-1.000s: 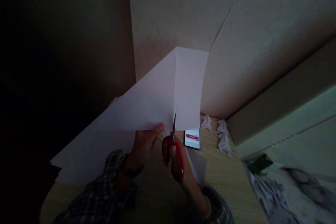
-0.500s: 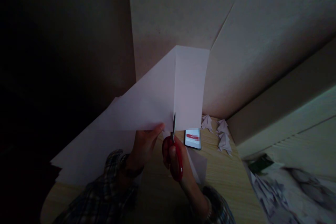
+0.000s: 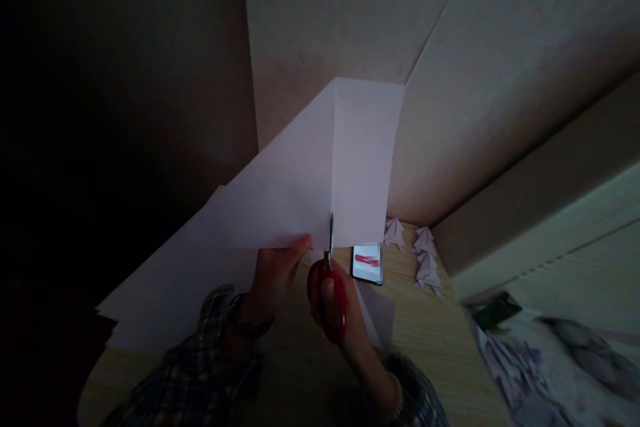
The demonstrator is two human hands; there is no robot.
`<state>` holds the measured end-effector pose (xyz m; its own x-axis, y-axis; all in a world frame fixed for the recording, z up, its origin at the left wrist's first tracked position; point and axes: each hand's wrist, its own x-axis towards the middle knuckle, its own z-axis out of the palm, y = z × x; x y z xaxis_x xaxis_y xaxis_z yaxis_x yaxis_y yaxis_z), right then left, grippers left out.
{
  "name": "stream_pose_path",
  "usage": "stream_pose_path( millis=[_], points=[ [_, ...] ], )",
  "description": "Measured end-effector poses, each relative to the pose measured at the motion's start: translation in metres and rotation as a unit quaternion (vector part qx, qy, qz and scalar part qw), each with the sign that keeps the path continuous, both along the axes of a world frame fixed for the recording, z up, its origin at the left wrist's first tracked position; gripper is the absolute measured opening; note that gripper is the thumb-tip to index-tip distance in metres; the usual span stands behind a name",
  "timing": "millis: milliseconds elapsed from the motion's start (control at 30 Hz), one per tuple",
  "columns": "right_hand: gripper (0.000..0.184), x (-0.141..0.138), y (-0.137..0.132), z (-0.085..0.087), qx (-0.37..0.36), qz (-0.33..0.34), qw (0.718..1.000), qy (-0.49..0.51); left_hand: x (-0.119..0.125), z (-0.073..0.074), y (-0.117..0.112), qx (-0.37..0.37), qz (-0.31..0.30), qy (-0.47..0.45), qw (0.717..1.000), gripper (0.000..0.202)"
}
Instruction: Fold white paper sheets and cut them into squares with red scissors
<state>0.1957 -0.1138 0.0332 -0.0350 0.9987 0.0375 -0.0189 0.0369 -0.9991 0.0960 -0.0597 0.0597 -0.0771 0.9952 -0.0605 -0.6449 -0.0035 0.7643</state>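
In the head view, a white sheet of paper (image 3: 295, 180) is held up over the table (image 3: 435, 353), its far edge in front of the wall (image 3: 350, 13). A straight crease runs from its far edge towards the near one, parting a wide left portion from a narrower strip on the right.

The left hand (image 3: 275, 273) grips the sheet's near edge just left of the crease, thumb pressed on the upper face; the other fingers are partly hidden below. The right hand (image 3: 345, 297) grasps red-handled scissors (image 3: 328, 259), fingers wrapped through the loops. They point away from the person, one blade lying over the paper along the crease at the near edge; the other blade is hidden, so how far they are spread cannot be told.

More white sheets (image 3: 175, 307) lie at the lower left, beside the left plaid sleeve (image 3: 175, 373). A smartphone (image 3: 367, 265) with a lit screen rests just beyond the right hand, and a folded paper piece (image 3: 383, 313) lies beside the right forearm. Three origami figures (image 3: 427, 271) stand near the table's far right corner. Past its right edge are more folded papers (image 3: 520, 367) and a dark green object (image 3: 497, 311), too dim to identify.
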Motion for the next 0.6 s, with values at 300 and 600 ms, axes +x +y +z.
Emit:
stream_pose_path(
  millis=[300, 600],
  points=[
    [0.061, -0.0005, 0.0002, -0.0006, 0.003, 0.021, 0.999, 0.031, -0.0018, 0.0017, 0.0003, -0.01, 0.007, 0.011, 1.0, 0.026],
    [0.058, 0.0037, 0.0027, 0.0, 0.042, -0.012, 0.998, 0.037, 0.0029, -0.0012, -0.0032, -0.002, -0.031, 0.03, 0.999, 0.032]
  ],
)
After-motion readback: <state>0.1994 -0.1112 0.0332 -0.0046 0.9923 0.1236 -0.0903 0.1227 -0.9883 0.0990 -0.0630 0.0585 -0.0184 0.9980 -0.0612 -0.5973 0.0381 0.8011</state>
